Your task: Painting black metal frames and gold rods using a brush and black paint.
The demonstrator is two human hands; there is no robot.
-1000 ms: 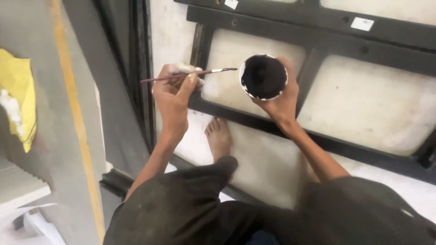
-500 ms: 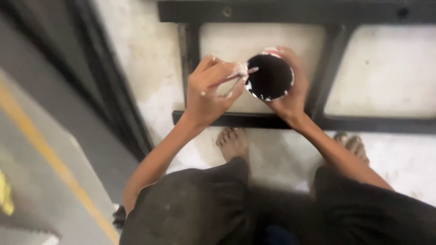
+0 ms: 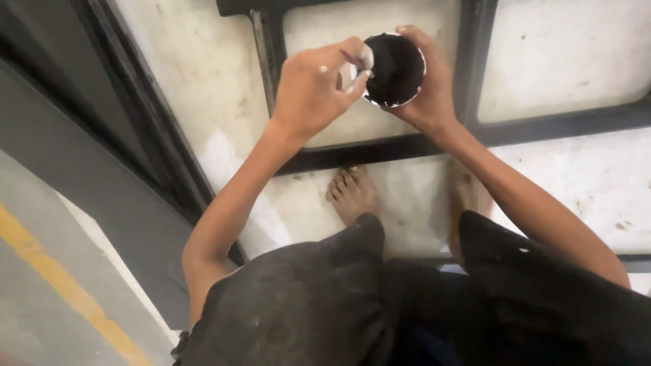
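My right hand point(image 3: 427, 88) holds a small round cup point(image 3: 395, 70) filled with black paint, its rim white. My left hand point(image 3: 313, 91) grips a thin paintbrush point(image 3: 354, 62) whose tip dips into the cup at its left edge. Both hands are raised over a black metal frame point(image 3: 380, 150) lying on a pale, stained floor. My bare feet point(image 3: 352, 193) stand just below the frame's near bar, and my dark trousers point(image 3: 319, 305) fill the bottom of the view.
More black frame bars point(image 3: 475, 61) run upright and across at the right. A dark rail point(image 3: 146, 129) slants down the left side, with a grey floor and a yellow line point(image 3: 61, 285) beyond it.
My left hand has brought the brush from beside the cup into the paint. The view has swung left and down, and both hands now sit higher in the frame.
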